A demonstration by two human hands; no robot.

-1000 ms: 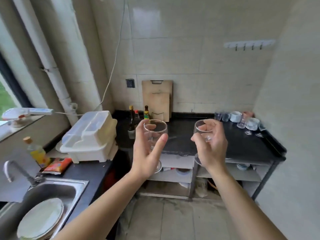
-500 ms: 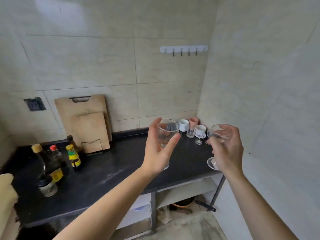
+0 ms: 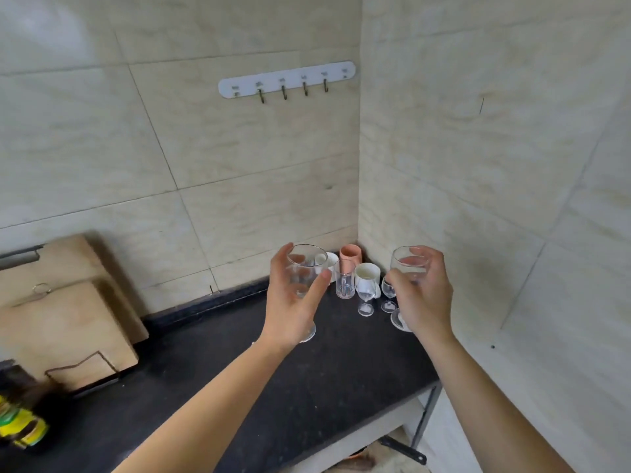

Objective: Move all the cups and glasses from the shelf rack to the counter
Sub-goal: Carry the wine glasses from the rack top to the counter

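My left hand (image 3: 290,308) grips a tall clear glass (image 3: 305,268) upright above the black counter (image 3: 239,387). My right hand (image 3: 423,298) holds a clear stemmed wine glass (image 3: 408,264) by its bowl; its round foot shows below my palm, near the counter's right end. Just behind them, in the back right corner, stands a cluster of cups and glasses: a pink cup (image 3: 350,257), a white cup (image 3: 367,273), a clear mug (image 3: 345,285), a small stemmed glass (image 3: 365,302) and another one (image 3: 388,295) partly hidden by my right hand. The shelf rack is out of view.
Two wooden cutting boards (image 3: 65,322) lean on the tiled wall at the left. Bottles (image 3: 20,425) stand at the counter's far left edge. A white hook rail (image 3: 286,80) hangs on the back wall. The right wall meets the counter's end; a metal frame leg (image 3: 423,418) shows below.
The view has swung right and closer to the counter corner. Both hands, still holding their glasses, have moved forward toward the cluster of cups.
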